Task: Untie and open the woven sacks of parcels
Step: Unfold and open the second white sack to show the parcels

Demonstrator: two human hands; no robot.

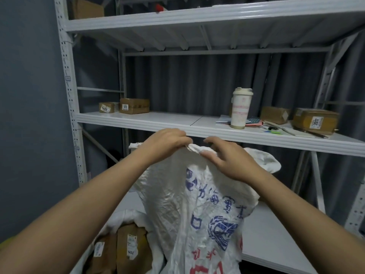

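- Bare forearms nearest the lens, reaching up and in from both lower corners toward the white woven sack (199, 196).
- Woven sack standing upright in front of the grey metal shelf rack (197, 131), crumpled, blue and red printed characters on its face, neck bunched at top just below the middle shelf edge.
- Left hand (166, 144) curled tight, pinching the bunched neck of the sack on its left side.
- Right hand (227, 159) on the neck's right side, thumb and fingers half curled and touching the fabric; firm pinch or only resting, cannot tell.
- Second sack (126, 216) low and left of the woven sack, mouth open, brown labelled parcels (130, 248) inside.
- Above the sack on the middle shelf: cream tumbler (241, 108) with lid, upright on papers; two cardboard boxes (300, 118) to its right, two small boxes (126, 106) far to its left.
- Another box (87, 8) on the top shelf, upper left.
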